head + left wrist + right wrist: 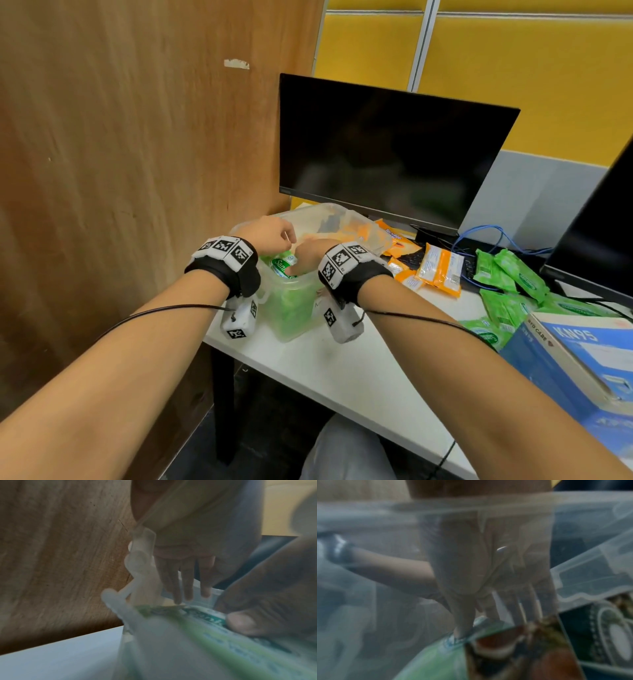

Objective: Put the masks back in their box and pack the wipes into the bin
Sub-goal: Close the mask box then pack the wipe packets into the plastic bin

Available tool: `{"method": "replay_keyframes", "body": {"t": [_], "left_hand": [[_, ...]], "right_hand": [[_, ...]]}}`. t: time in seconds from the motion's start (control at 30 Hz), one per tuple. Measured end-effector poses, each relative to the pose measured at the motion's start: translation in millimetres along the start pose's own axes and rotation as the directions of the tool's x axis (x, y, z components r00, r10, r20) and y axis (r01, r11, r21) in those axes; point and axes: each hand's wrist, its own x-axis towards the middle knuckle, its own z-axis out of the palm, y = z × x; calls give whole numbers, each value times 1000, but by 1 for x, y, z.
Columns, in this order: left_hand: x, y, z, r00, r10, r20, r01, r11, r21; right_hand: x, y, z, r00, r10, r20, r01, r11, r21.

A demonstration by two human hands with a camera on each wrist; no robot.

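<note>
A clear plastic bin [337, 214] stands at the table's left end, with green wipes packs stacked at its near end and orange packs behind. My right hand [296, 270] reaches inside and presses straight fingers [515, 609] and thumb [240, 622] down on the top green pack [282, 265]. My left hand [287, 240] hovers over the bin's left rim, and its straight fingers [187, 588] point down at that pack's edge [163, 607]. The blue and white KN95 mask box [582, 359] sits at the right. No loose masks are in view.
Loose orange packs [442, 270] and green packs [507, 274] lie on the white table [342, 370] right of the bin, over a keyboard and blue cables. A dark monitor [387, 154] stands behind the bin. A wooden panel [137, 171] closes off the left.
</note>
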Motion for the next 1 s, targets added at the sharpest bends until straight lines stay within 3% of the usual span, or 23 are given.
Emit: {"method": "replay_keyframes", "body": {"t": [0.2,0.4,0.47,0.53,0.57,0.6,0.67,0.73,0.77,0.87,0.93,1.0], "left_hand": [[3,5,3,979,-40,198,-2,979,203],[5,9,3,953,-83,291,23,979,202],[6,8,4,950,-85,301,25,980,196],[6,7,4,951,-79,299,21,981,191],[6,6,4,952,-74,298,20,983,182],[6,5,4,952,-69,298,20,986,166],[7,2,4,953,-58,298,16,990,141],[9,0,6,954,-50,295,12,992,129],[11,-1,7,956,-49,291,11,992,128],[13,-3,8,960,-50,276,13,991,133],[13,-4,8,963,-48,267,14,992,126],[13,-4,8,963,-49,263,16,992,126]], "right_hand": [[30,4,8,997,65,51,-64,997,-34],[8,6,1,995,99,32,-100,994,44],[2,7,-3,999,26,-20,-24,992,125],[0,18,-7,993,6,-120,43,914,403],[0,28,-8,967,31,-253,119,822,557],[-2,40,-10,905,117,-410,198,736,648],[-7,70,-12,694,387,-607,274,638,720],[-9,103,-3,553,610,-568,192,569,799],[-9,119,5,539,678,-500,108,533,839],[-6,150,35,685,685,-248,-162,475,865],[2,154,56,769,618,-164,-243,519,820],[10,145,68,807,571,-153,-263,580,771]]}}
